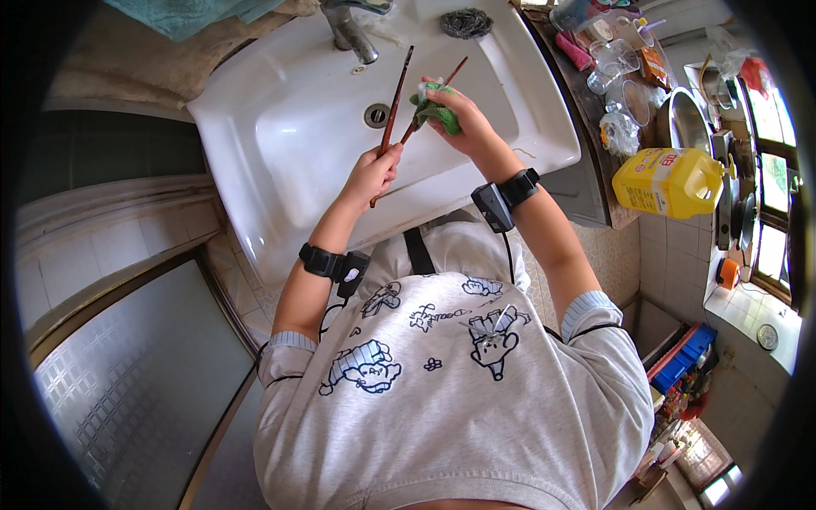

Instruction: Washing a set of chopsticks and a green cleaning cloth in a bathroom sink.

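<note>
Over a white ceramic washbasin (293, 172), my left hand (375, 173) grips a reddish-brown chopstick (398, 95) that points up toward the faucet. A second chopstick (457, 69) slants from my left fingers to the upper right. Wrapped around the middle of that second one is a green cloth (446, 119), pinched in my right hand (470, 124). Whether my left fingers also clasp the lower end of the second stick is partly hidden by the hand. Below and between the sticks and the basin lies the round drain (377, 116).
A metal faucet (349, 35) stands at the basin's back, with a steel wool scourer (466, 23) to its right. On the wooden counter (628, 213) at right are a yellow plastic jug (666, 183), clear plastic cups (628, 102) and a metal basin (688, 121). A frosted glass door (146, 370) is at left.
</note>
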